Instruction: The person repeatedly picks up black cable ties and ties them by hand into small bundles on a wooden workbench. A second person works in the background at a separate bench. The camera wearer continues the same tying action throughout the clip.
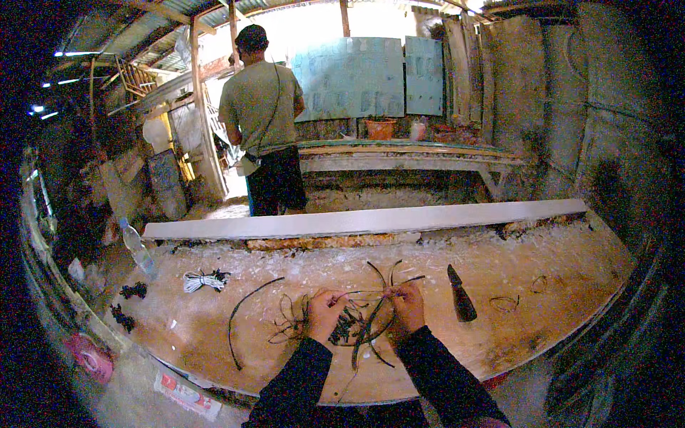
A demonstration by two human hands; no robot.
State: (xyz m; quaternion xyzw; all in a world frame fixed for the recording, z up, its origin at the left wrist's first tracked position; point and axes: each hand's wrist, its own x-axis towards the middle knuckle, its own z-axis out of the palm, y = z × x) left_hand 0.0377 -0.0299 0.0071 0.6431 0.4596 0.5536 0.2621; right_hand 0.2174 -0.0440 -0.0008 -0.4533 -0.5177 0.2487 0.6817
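Observation:
My left hand [327, 312] and my right hand [408, 305] are both closed on thin dark strands [367, 324], pulling one thin piece taut between them above a wooden workbench [542, 314]. More dark strands hang and spread below and between my hands, some looping toward the left. A single long curved dark strand [242, 314] lies loose on the bench left of my left hand. Dark sleeves cover both forearms.
A dark-handled knife [461, 292] lies right of my right hand. A white cord bundle [203, 280], small dark clumps [133, 290] and a plastic bottle [137, 246] sit at the left. A long pale plank [371, 220] runs along the far edge. A person [262, 121] stands beyond, back turned.

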